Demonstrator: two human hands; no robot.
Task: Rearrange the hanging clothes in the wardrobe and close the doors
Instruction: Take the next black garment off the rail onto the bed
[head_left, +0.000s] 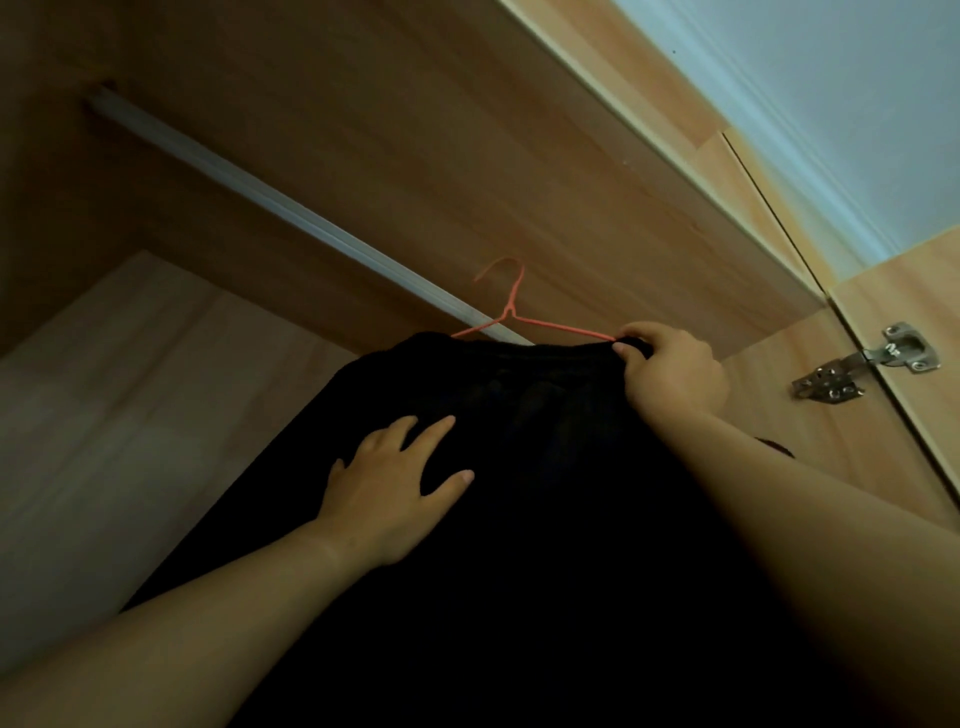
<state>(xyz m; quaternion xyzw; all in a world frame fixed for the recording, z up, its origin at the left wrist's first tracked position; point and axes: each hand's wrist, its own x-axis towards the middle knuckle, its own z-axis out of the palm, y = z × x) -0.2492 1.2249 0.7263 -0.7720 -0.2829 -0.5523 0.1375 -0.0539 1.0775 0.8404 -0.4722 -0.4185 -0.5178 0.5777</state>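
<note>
A black garment (545, 467) hangs on a thin pink wire hanger (511, 306) inside the wooden wardrobe. The hanger's hook is up by the grey rail (249, 192); I cannot tell whether it rests on the rail. My right hand (670, 369) grips the garment's top right corner, where the hanger's arm ends. My left hand (395, 483) lies flat on the front of the black cloth with its fingers spread. The lower part of the garment runs out of view.
The rail runs from upper left toward the centre, bare along its left stretch. The wardrobe's top panel (415, 130) is above it. An open door (904, 312) stands at the right on a metal hinge (872, 364). Pale back wall of the wardrobe (130, 389) is at the left.
</note>
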